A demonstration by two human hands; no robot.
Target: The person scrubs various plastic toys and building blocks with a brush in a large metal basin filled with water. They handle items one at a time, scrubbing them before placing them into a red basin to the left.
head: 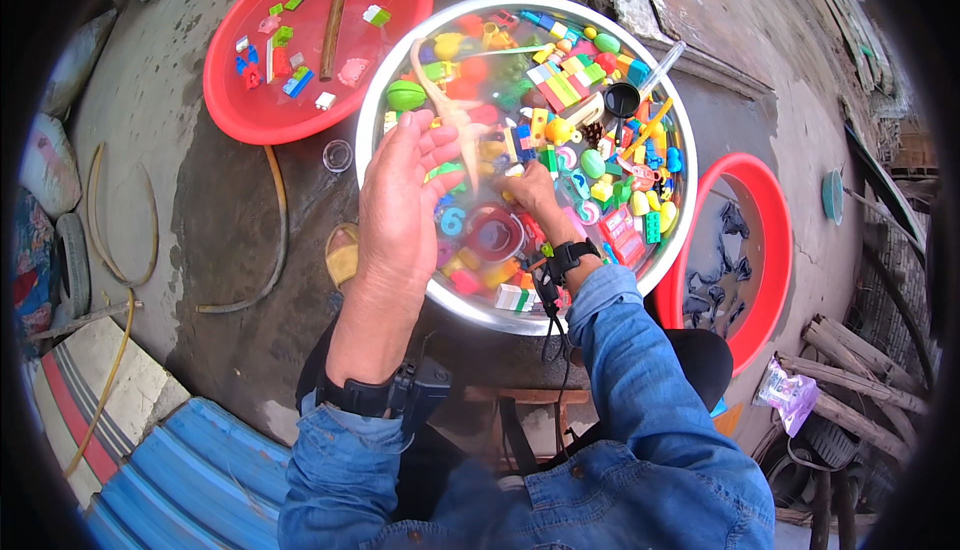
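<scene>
A large round metal basin (362, 130) of water, full of plastic toys and building blocks, stands before me. My left hand (412, 182) is raised over its left rim, palm up, fingers apart, with nothing in it. My right hand (531, 191) reaches into the middle of the basin with its fingertips at the water; whether they grip something is hidden. Near it lie a red round cup (495, 233), a blue number six (452, 221) and green egg-shaped toys (592, 164). A black ladle with a clear handle (621, 100) rests at the right, and a pale lizard-like toy (450, 111) at the left.
A red plastic tub (225, 111) with blocks and a brown stick (334, 32) stands upper left. Another red tub (776, 250) at the right holds water and dark pieces. A hose (279, 235) and a clear round glass (337, 155) lie on the wet ground; wooden poles (855, 377) lie lower right.
</scene>
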